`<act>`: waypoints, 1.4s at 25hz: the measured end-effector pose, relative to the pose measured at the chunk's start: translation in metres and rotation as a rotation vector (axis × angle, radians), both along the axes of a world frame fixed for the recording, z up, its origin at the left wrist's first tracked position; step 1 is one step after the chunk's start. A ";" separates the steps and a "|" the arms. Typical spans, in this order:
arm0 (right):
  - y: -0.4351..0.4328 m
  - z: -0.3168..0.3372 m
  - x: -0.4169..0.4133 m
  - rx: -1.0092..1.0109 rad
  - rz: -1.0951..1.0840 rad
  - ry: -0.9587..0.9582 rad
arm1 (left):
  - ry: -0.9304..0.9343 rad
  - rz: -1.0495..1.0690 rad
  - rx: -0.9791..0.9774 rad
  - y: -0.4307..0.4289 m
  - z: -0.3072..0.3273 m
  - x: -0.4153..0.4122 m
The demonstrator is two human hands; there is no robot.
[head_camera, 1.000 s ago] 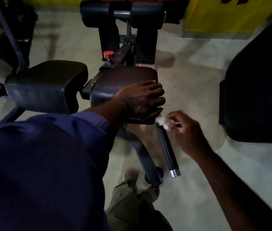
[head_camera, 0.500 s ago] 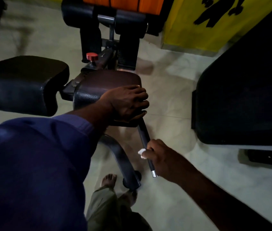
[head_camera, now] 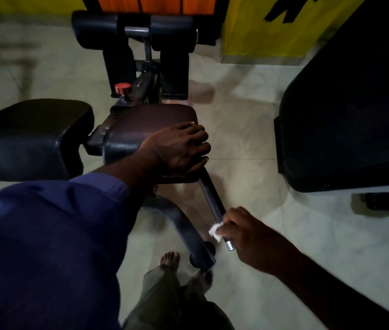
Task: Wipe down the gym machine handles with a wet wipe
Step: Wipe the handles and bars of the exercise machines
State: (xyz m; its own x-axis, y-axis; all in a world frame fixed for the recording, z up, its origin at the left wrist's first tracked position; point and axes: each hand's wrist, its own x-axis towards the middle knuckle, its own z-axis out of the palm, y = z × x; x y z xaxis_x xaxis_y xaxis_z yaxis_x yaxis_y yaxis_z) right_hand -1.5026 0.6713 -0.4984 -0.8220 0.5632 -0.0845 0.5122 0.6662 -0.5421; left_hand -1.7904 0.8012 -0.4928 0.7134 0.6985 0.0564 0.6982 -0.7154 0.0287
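The handle [head_camera: 211, 198] is a dark bar that comes out from under the near right corner of the brown seat pad [head_camera: 150, 120] and slants down and away from it, ending in a bright metal cap [head_camera: 229, 246]. The right hand [head_camera: 248, 234] is at that far end of the bar, well below the seat pad, with its fingers curled round the handle just above the cap. The wet wipe [head_camera: 215, 231] is a small white wad pinched between those fingers and the bar; it pokes out on the side of the hand facing the seat pad and touches the handle.

The left hand [head_camera: 179, 148] lies on the seat pad's near right corner – fingers bent down over the pad's right edge, gripping it, thumb tucked under near the handle's root.

Beyond the seat pad stands a red knob [head_camera: 123, 88], and further beyond, two black roller pads [head_camera: 131, 29]. Left of the seat pad is a black cushion [head_camera: 33, 136]. Below it a curved frame leg [head_camera: 184, 232] runs down to the floor [head_camera: 248, 129] – a bare foot [head_camera: 169, 257] stands beside its end.
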 end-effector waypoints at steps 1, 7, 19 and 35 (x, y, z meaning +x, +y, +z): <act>0.000 -0.001 0.007 -0.035 -0.001 0.013 | 0.005 -0.005 -0.003 0.001 -0.002 0.001; 0.089 -0.056 -0.065 -0.190 -0.497 0.158 | 0.004 0.003 -0.003 0.000 -0.002 0.001; 0.044 -0.060 -0.037 -1.354 -1.107 0.768 | 0.037 -0.088 0.026 0.003 -0.004 0.000; -0.035 -0.033 -0.059 -0.020 -0.895 0.017 | 0.167 -0.122 0.090 0.002 -0.002 0.004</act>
